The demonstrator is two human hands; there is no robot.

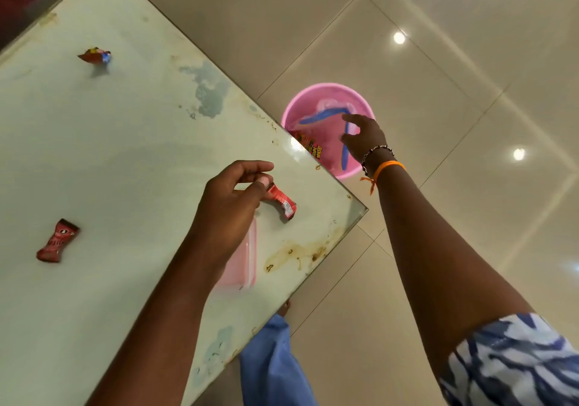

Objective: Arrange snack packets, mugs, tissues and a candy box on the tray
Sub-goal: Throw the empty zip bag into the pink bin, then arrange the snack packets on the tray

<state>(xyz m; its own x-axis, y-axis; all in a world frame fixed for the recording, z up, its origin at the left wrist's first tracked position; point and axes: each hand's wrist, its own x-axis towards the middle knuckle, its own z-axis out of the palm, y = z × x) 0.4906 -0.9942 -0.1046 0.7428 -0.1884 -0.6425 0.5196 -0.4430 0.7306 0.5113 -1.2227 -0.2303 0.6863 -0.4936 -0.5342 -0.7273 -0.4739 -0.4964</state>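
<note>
My left hand (pixel 233 199) pinches one end of a crumpled red snack wrapper (pixel 283 202) just above the glass table (pixel 131 142), near its right corner. My right hand (pixel 365 138) hangs over a pink bucket (pixel 344 172) on the floor, fingers apart and holding nothing. Inside the bucket lie blue plastic pieces (pixel 319 117) and a red and yellow packet (pixel 308 145). Two more crumpled wrappers lie on the table: a red one (pixel 58 241) at the left and a red and blue one (pixel 95 55) farther back.
A pink flat shape (pixel 242 258) shows through the glass under my left wrist. Brown stains (pixel 297 255) mark the table near the right corner. Glossy beige floor tiles (pixel 438 61) spread to the right. My blue trouser leg (pixel 272 368) is below the table edge.
</note>
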